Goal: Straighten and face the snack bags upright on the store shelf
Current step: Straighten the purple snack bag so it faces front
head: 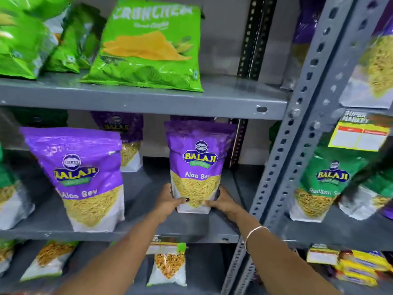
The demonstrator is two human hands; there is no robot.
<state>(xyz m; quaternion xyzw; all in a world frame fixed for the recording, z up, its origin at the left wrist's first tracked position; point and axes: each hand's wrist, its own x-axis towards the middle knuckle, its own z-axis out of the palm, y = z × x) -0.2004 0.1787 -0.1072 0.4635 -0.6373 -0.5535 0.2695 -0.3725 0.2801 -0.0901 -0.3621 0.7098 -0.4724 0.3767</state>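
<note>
shelf (pixel 191 228) grey metal (store rack) | left hand (pixel 168 202), right hand (pixel 223 202) clasp upright purple bag (pixel 196 165)

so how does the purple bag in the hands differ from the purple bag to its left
The held purple bag stands upright and square-on, gripped at its base by the left hand and right hand; the left purple bag leans, untouched. It sits nearer the shelf edge. Both read Balaji Aloo Sev.
</note>
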